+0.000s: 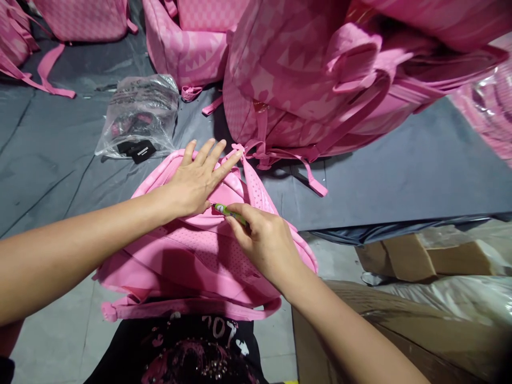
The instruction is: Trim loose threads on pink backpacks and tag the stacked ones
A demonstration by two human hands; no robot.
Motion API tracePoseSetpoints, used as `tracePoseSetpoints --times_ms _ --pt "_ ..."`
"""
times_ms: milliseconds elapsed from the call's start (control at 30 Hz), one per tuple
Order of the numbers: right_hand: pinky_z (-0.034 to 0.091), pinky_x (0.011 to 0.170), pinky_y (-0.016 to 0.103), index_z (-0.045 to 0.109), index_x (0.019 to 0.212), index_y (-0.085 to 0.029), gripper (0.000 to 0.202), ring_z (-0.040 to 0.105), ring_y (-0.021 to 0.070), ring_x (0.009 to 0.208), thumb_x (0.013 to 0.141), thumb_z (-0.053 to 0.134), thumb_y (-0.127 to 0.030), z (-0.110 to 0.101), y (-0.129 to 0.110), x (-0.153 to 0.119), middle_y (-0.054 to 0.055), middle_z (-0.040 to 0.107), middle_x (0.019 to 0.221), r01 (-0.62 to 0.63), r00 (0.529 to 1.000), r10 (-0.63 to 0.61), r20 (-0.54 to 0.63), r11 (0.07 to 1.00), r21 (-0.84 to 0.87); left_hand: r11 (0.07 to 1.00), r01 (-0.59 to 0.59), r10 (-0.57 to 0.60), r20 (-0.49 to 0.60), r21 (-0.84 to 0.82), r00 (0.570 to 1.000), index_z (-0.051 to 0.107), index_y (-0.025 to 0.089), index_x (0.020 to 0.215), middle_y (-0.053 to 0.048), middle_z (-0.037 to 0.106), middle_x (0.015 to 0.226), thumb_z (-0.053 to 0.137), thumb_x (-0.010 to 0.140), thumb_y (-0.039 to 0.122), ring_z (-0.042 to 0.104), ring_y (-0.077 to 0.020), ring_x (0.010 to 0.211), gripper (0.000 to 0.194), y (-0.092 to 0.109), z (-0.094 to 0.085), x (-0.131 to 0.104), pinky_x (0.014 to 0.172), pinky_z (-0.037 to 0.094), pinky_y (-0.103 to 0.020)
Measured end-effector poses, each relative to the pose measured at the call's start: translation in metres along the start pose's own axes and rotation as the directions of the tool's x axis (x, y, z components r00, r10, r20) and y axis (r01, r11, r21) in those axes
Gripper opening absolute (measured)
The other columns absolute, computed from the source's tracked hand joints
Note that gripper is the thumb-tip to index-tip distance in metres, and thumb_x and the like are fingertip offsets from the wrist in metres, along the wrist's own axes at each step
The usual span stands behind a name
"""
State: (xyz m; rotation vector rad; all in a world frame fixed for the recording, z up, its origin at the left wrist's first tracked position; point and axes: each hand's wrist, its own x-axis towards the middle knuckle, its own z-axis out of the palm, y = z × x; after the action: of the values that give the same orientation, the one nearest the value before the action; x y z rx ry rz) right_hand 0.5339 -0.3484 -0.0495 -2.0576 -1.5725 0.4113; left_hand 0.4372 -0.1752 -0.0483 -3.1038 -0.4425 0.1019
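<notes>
A pink backpack (180,269) lies at the table's near edge, partly over it, with straps hanging toward my body. My left hand (200,178) rests on its upper part with the fingers spread flat. Between the thumb and fingers of my right hand (262,237) is a small green tool with a printed barrel (222,209), perhaps a cutter or a marker; I cannot tell which. Its tip meets the pink fabric close to my left thumb. My right palm hides the tool's rear end.
Larger pink backpacks (280,80) stand across the back of the grey-covered table (380,186). A clear plastic bag (140,114) with black tags lies left of centre. Below the table on the right are cardboard boxes (408,258) and plastic wrap.
</notes>
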Motion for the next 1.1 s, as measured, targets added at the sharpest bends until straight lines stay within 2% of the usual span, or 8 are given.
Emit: tracePoseSetpoints --times_ms 133,267,467,733,867,1000,1100 --pt "0.05 0.068 0.028 0.068 0.108 -0.018 0.02 0.071 0.0171 0.074 0.095 0.053 -0.023 0.0 0.0 0.0 0.006 0.076 0.093 0.002 1.0 -0.002 0.003 1.0 0.006 1.0 0.009 -0.009 0.003 -0.001 1.0 0.004 0.017 0.157 -0.023 0.009 0.162 0.076 0.073 0.044 0.01 -0.0435 0.148 0.114 0.001 0.0 0.0 0.116 0.005 -0.064" --pt "0.051 0.07 0.029 0.069 0.109 -0.018 0.021 0.071 0.0177 0.076 0.096 0.053 -0.024 0.0 0.001 0.001 0.006 0.076 0.093 0.0 1.0 0.0 0.012 1.0 0.018 1.0 0.014 -0.015 0.03 0.022 0.999 0.004 0.016 0.157 -0.024 0.01 0.162 0.078 0.071 0.037 0.011 -0.0426 0.148 0.116 0.003 -0.003 0.0 0.116 0.007 -0.063" --pt "0.051 0.072 0.028 0.068 0.11 -0.018 0.024 0.069 0.0162 0.077 0.096 0.05 -0.022 -0.001 0.002 0.005 0.006 0.075 0.095 0.028 0.998 -0.031 0.048 0.997 0.065 0.999 0.022 -0.024 0.059 0.046 0.998 0.005 0.015 0.157 -0.025 0.013 0.161 0.071 0.077 0.029 0.019 -0.0407 0.146 0.104 0.004 -0.007 0.001 0.115 0.013 -0.062" --pt "0.05 0.07 0.029 0.069 0.107 -0.016 0.023 0.068 0.0167 0.073 0.095 0.05 -0.021 -0.005 -0.003 0.01 0.008 0.075 0.091 0.056 0.996 -0.057 0.069 0.998 0.016 0.998 0.006 -0.007 0.014 0.059 1.0 0.008 0.016 0.157 -0.023 0.017 0.16 0.066 0.081 0.024 0.024 -0.039 0.144 0.096 0.003 -0.003 0.0 0.114 0.016 -0.06" --pt "0.05 0.069 0.029 0.069 0.104 -0.017 0.021 0.069 0.0177 0.073 0.093 0.052 -0.018 -0.005 -0.005 0.012 0.007 0.074 0.087 0.077 0.988 -0.075 0.133 0.997 -0.015 0.997 0.004 -0.004 0.004 0.073 1.0 0.011 0.015 0.156 -0.024 0.019 0.16 0.066 0.081 0.022 0.026 -0.0385 0.144 0.094 0.003 -0.003 -0.001 0.114 0.018 -0.06" --pt "0.051 0.071 0.03 0.068 0.109 -0.017 0.023 0.069 0.0175 0.075 0.094 0.051 -0.02 -0.005 -0.004 0.012 0.008 0.075 0.092 0.06 0.993 -0.062 0.102 0.998 0.018 0.997 0.005 -0.005 -0.008 0.074 1.0 0.011 0.016 0.156 -0.023 0.019 0.16 0.068 0.081 0.024 0.027 -0.0384 0.143 0.095 0.003 -0.001 0.0 0.114 0.017 -0.06" --pt "0.051 0.069 0.029 0.069 0.105 -0.017 0.021 0.069 0.0173 0.072 0.094 0.051 -0.021 -0.003 -0.004 0.013 0.007 0.075 0.09 0.064 0.992 -0.066 0.107 0.998 0.028 0.997 0.006 -0.007 0.002 0.073 1.0 0.01 0.016 0.157 -0.023 0.017 0.161 0.068 0.081 0.026 0.026 -0.0388 0.144 0.096 0.002 0.0 0.0 0.115 0.017 -0.06"
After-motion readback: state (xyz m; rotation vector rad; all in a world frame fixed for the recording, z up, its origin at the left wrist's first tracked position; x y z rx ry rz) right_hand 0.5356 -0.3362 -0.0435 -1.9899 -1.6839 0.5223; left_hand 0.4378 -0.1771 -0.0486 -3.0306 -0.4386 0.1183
